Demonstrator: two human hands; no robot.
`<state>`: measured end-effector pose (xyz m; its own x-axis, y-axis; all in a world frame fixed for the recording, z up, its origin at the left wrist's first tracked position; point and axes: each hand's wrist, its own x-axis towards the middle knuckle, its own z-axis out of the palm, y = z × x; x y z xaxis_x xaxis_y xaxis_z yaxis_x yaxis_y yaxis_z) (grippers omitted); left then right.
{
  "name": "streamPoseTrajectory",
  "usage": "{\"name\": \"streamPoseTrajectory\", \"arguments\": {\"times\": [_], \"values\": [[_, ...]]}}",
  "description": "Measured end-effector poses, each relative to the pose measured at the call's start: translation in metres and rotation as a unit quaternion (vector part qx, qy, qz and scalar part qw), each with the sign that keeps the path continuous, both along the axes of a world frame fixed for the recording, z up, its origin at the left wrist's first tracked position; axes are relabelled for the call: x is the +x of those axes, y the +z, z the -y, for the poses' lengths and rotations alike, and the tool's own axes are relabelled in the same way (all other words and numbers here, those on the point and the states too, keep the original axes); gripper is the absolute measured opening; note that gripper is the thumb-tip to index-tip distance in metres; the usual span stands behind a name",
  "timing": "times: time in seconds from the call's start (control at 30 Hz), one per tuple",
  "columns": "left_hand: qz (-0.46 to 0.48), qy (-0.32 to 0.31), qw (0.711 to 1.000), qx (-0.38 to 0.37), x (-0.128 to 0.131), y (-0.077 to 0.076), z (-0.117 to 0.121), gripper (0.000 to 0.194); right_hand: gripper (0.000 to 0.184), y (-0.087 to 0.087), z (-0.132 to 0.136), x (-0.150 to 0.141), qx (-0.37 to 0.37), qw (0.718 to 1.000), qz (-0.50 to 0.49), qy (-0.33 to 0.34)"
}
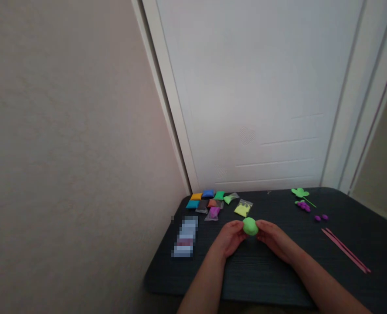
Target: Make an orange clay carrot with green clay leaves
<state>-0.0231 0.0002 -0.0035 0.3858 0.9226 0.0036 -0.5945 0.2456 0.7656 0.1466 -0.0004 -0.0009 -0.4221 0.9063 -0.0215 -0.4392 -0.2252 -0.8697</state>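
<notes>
A rounded lump of light green modelling clay [250,226] is held between both hands above the dark table [265,281]. My left hand [231,237] grips its left side with thumb and fingers. On the opposite side my right hand [273,237] pinches the same lump. The fingers under the clay are partly hidden. Just beyond the hands lies a clear bag of yellow clay [243,208].
Several small bags of coloured clay [208,193] lie at the back left, above a pixelated rectangular item [185,237]. At right are a green clover shape [300,193], a purple clay cluster [303,206], two purple pieces [324,216] and pink sticks [345,250]. A wall [82,174] borders the left.
</notes>
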Motion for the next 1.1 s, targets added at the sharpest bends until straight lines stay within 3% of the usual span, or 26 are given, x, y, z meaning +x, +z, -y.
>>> {"name": "streamPoseTrajectory", "arguments": {"times": [0.43,0.53,0.6,0.73,0.83,0.93,1.1], "values": [[0.001,0.013,1.0,-0.002,0.0008,0.0013,-0.0015,0.014,0.017,0.0038,0.0009,-0.0008,-0.004,1.0,0.017,-0.016],[0.002,0.038,0.999,-0.011,0.0009,0.0016,-0.0031,0.015,0.027,0.0064,0.0011,-0.0024,0.046,0.994,0.071,-0.073],[-0.002,0.059,0.998,-0.02,0.0008,0.002,-0.0044,0.017,0.033,0.0073,0.0016,-0.0035,0.12,0.973,0.139,-0.141],[-0.019,0.07,0.997,-0.025,0.0019,0.0039,-0.0052,0.018,0.035,0.0076,0.0047,-0.0063,0.293,0.885,0.273,-0.238],[-0.026,0.063,0.998,-0.014,0.0034,0.0053,-0.0047,0.017,0.027,0.0074,0.0068,-0.0078,0.365,0.831,0.315,-0.278],[-0.024,0.06,0.998,-0.011,0.0037,0.0059,-0.0045,0.018,0.019,0.0067,0.007,-0.0077,0.392,0.808,0.33,-0.289],[-0.016,0.047,0.999,-0.014,0.0024,0.0052,-0.0046,0.018,0.019,0.005,0.0063,-0.0074,0.394,0.809,0.33,-0.287]]}}
